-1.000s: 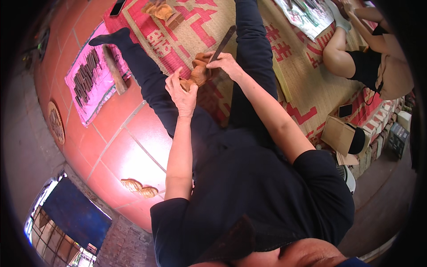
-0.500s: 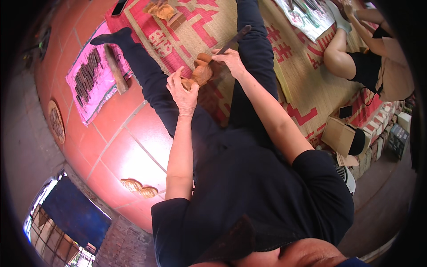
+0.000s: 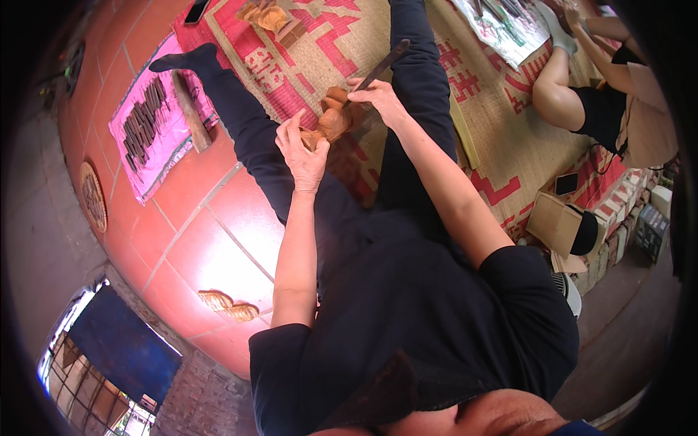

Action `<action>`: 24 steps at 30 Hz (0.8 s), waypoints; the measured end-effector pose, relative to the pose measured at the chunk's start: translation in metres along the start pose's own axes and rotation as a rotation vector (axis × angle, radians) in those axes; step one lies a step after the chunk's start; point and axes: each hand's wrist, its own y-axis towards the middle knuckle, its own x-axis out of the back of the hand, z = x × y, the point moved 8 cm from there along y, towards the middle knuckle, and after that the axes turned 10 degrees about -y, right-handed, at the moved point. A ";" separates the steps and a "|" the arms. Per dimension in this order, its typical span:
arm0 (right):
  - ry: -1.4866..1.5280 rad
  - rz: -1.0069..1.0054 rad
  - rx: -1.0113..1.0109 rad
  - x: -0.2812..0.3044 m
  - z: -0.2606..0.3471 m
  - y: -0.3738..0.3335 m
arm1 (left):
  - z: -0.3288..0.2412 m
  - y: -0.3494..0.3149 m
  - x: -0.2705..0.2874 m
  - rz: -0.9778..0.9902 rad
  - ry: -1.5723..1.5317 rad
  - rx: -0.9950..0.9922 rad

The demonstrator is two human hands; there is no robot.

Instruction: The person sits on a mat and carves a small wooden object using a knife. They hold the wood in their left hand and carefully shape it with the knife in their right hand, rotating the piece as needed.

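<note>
A reddish-brown wood carving (image 3: 335, 122) with rounded forms lies tilted between my legs. My left hand (image 3: 302, 158) is closed around its near end, fingers bent over the wood. A long dark chisel (image 3: 382, 65) is pinched in my right hand (image 3: 378, 97), at the carving's far right side. The chisel slants down to the left, its lower end meeting the wood near the top of the carving. Its exact cutting edge is too small to make out.
Several dark chisels (image 3: 144, 123) and a wooden club (image 3: 190, 112) lie on a pink cloth (image 3: 156, 171) at left. Another carving (image 3: 280, 22) stands ahead on the patterned mat (image 3: 331, 43). A person (image 3: 592, 102) sits at right, near a cardboard box (image 3: 556, 221). Carved-looking pieces (image 3: 227, 307) rest on the tiles.
The chisel's lower end has shifted slightly down along the carving, and its handle stands a little steeper. My left hand keeps its hold on the near end.
</note>
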 end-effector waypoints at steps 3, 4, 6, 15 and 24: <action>-0.170 0.082 0.146 -0.012 0.009 -0.002 | 0.002 0.002 0.000 -0.004 -0.028 -0.006; -0.113 0.051 0.079 -0.008 0.002 0.000 | 0.003 0.002 0.000 -0.005 -0.033 -0.006; 0.004 -0.012 -0.053 0.001 -0.013 0.007 | 0.000 0.003 0.000 0.005 -0.026 -0.021; -0.093 0.076 0.024 -0.008 0.000 0.001 | -0.009 0.000 -0.002 0.033 0.018 -0.045; 0.025 0.041 -0.024 -0.006 -0.006 0.001 | -0.009 -0.002 -0.003 0.043 0.000 -0.064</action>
